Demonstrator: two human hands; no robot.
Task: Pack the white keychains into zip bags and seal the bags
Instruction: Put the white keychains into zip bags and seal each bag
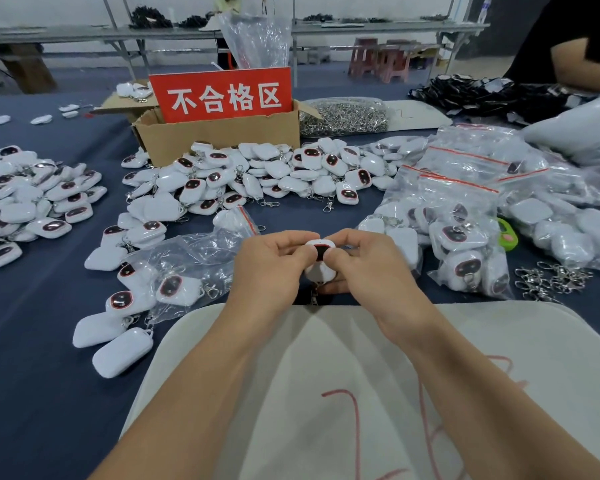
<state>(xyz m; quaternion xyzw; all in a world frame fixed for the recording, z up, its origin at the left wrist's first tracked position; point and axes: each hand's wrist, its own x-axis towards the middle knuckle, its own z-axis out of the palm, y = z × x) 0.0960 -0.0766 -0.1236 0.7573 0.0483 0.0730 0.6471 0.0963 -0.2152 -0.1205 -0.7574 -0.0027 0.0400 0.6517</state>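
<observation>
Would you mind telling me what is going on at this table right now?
A person is packing keychains. The left hand and right hand together pinch one white keychain over the near edge of the table, its clip hanging down; it is not yet bagged. A partly filled zip bag lies just left of the hands, filled bags sit to the right, and loose keychains are heaped behind, in front of a cardboard box.
</observation>
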